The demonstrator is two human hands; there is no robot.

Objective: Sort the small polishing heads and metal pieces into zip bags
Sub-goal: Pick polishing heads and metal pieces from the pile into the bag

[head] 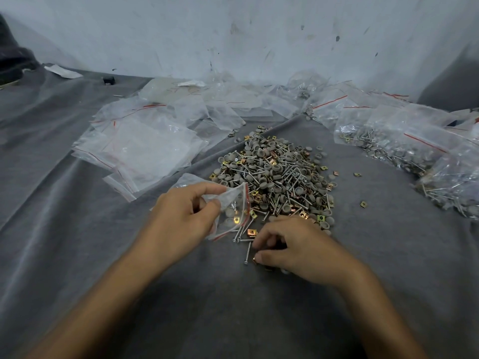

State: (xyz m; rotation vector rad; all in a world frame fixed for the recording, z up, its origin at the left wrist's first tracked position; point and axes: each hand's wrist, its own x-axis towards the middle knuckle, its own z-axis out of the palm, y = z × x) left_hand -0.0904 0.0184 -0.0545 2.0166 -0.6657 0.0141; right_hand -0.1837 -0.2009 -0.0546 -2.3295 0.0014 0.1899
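No words, numbers or brand marks can be read anywhere (faint reddish scrawls on a flat pale sheet [171, 90] by the wall stay too blurred to make out).

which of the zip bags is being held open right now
The small zip bag pinched in the left hand, beside the pile; the others lie flat or filled on the cloth.

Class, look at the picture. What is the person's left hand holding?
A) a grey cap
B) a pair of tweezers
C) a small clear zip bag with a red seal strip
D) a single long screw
C: the left hand pinches a small clear zip bag with a red seal strip, held at the near edge of the pile of parts, with a few pieces already inside it.
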